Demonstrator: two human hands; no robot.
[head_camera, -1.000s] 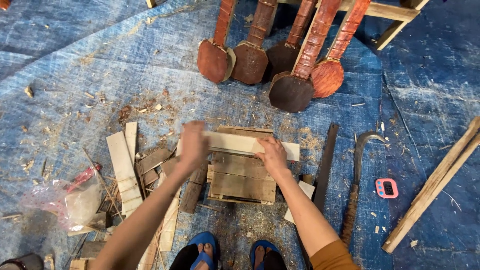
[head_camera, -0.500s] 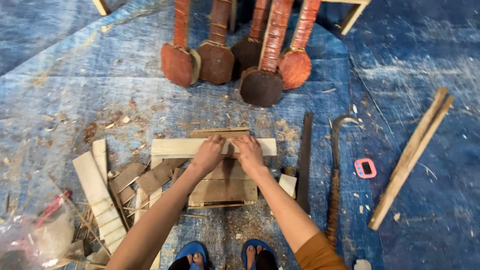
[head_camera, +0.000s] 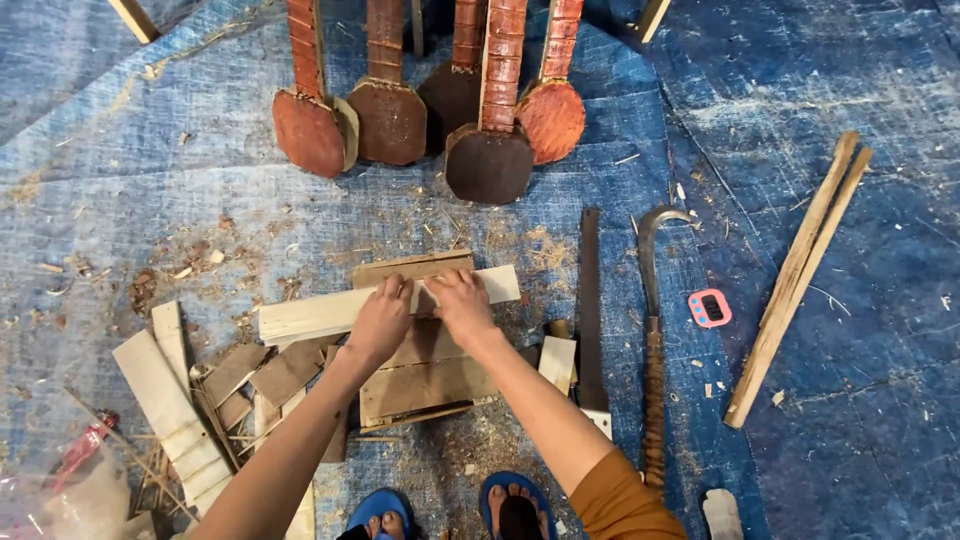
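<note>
- on top of the wooden block (head_camera: 425, 375), both hands are pressing a pale plank (head_camera: 300, 317).
- left hand (head_camera: 381, 322) and right hand (head_camera: 460, 303) are lying side by side, fingers curled together over it.

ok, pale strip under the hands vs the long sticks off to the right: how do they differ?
The pale strip is flat, wide and light-coloured; the long sticks are narrow, darker and longer. The strip lies crosswise on the wooden block, with the left hand and right hand on it; the sticks lie untouched, slanted, on the blue tarp. Both are bare wood.
</note>
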